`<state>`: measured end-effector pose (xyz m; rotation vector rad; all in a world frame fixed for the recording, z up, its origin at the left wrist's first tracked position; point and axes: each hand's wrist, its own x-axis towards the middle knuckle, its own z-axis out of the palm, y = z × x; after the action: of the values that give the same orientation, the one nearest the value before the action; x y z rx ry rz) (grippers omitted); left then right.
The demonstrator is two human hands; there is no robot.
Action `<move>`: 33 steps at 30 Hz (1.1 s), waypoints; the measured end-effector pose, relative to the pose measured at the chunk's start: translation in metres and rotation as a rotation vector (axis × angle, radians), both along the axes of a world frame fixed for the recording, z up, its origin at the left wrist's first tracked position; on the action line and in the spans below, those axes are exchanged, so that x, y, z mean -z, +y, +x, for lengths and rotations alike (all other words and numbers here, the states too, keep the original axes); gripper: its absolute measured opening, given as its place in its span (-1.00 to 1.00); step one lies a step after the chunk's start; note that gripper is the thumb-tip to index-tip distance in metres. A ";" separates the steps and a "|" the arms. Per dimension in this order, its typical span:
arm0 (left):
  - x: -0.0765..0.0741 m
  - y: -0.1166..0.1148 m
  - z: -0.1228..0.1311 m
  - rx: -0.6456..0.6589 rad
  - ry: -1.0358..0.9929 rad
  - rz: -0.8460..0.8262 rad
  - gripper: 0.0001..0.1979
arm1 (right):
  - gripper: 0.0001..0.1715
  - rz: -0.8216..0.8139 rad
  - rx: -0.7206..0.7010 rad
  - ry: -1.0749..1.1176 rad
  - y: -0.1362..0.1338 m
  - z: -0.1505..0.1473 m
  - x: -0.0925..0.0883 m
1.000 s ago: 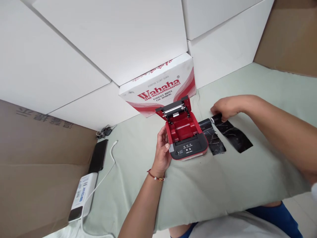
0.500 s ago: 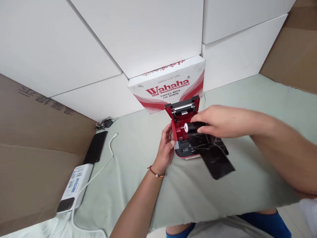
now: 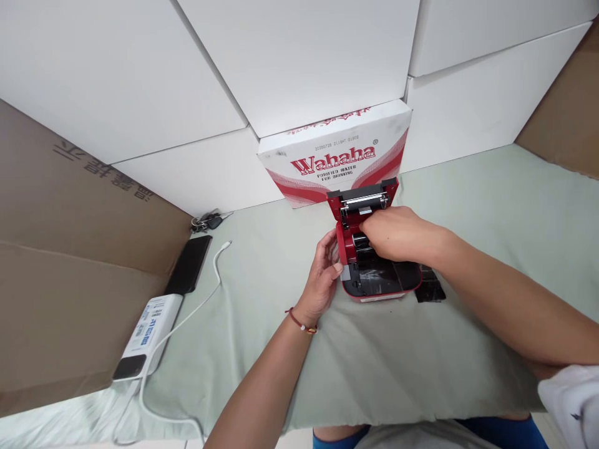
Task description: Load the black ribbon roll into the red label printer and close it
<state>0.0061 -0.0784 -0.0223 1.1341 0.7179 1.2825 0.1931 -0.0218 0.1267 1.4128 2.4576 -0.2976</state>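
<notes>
A red and black device (image 3: 345, 246) with its lid (image 3: 362, 202) raised stands on the green cloth. My left hand (image 3: 324, 271) grips the device's left side, thumb in front and fingers behind. Inside the compartment lies a roll of black film (image 3: 362, 244), its right part hidden by my right hand (image 3: 395, 234). The fingers of that hand are bent down onto the roll. Black film (image 3: 381, 275) from the roll lies across the device's front top. Another dark piece (image 3: 429, 285) rests on the cloth at the device's right.
Behind the device leans a white and red Wahaha carton (image 3: 334, 162) against white panels. At left are keys (image 3: 208, 221), a black phone (image 3: 189, 265), a white box-like item (image 3: 152, 327) and a white cable (image 3: 216, 268). Brown cardboard (image 3: 84, 249) borders the left side.
My right hand has lowered the black roll into the compartment. Its loose film, hanging over the front before, now lies across the device. The view has shifted slightly.
</notes>
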 end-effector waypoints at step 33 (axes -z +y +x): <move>-0.018 -0.006 -0.017 -0.295 0.339 0.385 -0.51 | -0.78 -0.036 -0.272 0.088 -0.030 0.050 -0.043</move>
<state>-0.0106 -0.0840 -0.0048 1.6299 0.9401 1.5376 0.2435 -0.0523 0.1695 1.0542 2.6605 -0.3471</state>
